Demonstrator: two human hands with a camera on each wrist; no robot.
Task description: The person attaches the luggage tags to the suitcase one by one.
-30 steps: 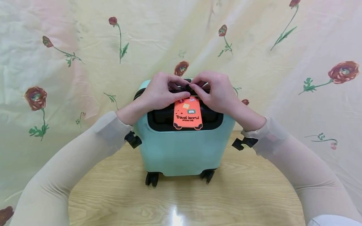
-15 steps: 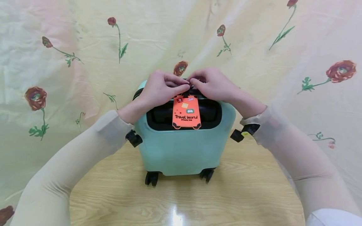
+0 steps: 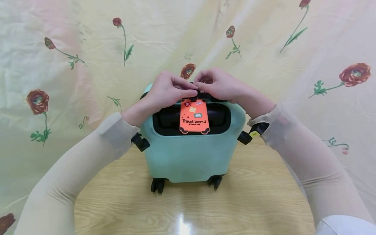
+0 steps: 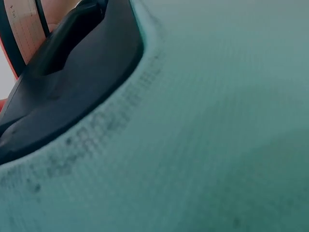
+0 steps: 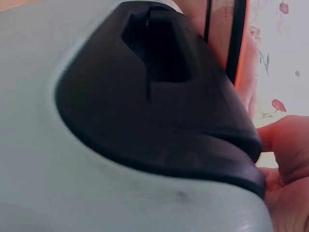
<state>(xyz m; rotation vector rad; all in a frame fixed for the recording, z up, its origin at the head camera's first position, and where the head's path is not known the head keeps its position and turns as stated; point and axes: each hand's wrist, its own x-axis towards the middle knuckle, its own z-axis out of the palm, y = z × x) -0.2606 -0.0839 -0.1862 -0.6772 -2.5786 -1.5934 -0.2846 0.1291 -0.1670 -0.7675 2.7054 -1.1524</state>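
An orange luggage tag (image 3: 194, 119) printed "Travel World" hangs in front of the black handle area of a mint-green suitcase (image 3: 188, 156). At its top, the thumb and fingers of my left hand (image 3: 167, 89) pinch the tag's short dark strap (image 3: 193, 99). My right hand (image 3: 221, 86) faces it from the other side, thumb and forefinger pinching at the strap's upper end. The fingertips of both hands nearly meet and hide most of the strap. In the left wrist view, the tag's lined back (image 4: 26, 29) shows beside the black panel (image 4: 96, 63).
Standing on a wood-grain table (image 3: 188, 209), the suitcase shows two black wheels (image 3: 158, 185) at its front. A floral cloth (image 3: 97, 49) hangs close behind it. Black wrist cameras (image 3: 140, 142) sit below both wrists, near the suitcase's sides.
My right hand has shifted slightly up and in, its wrist lower and turned. The strap's base above the tag has come into view. My left hand stays almost in place.
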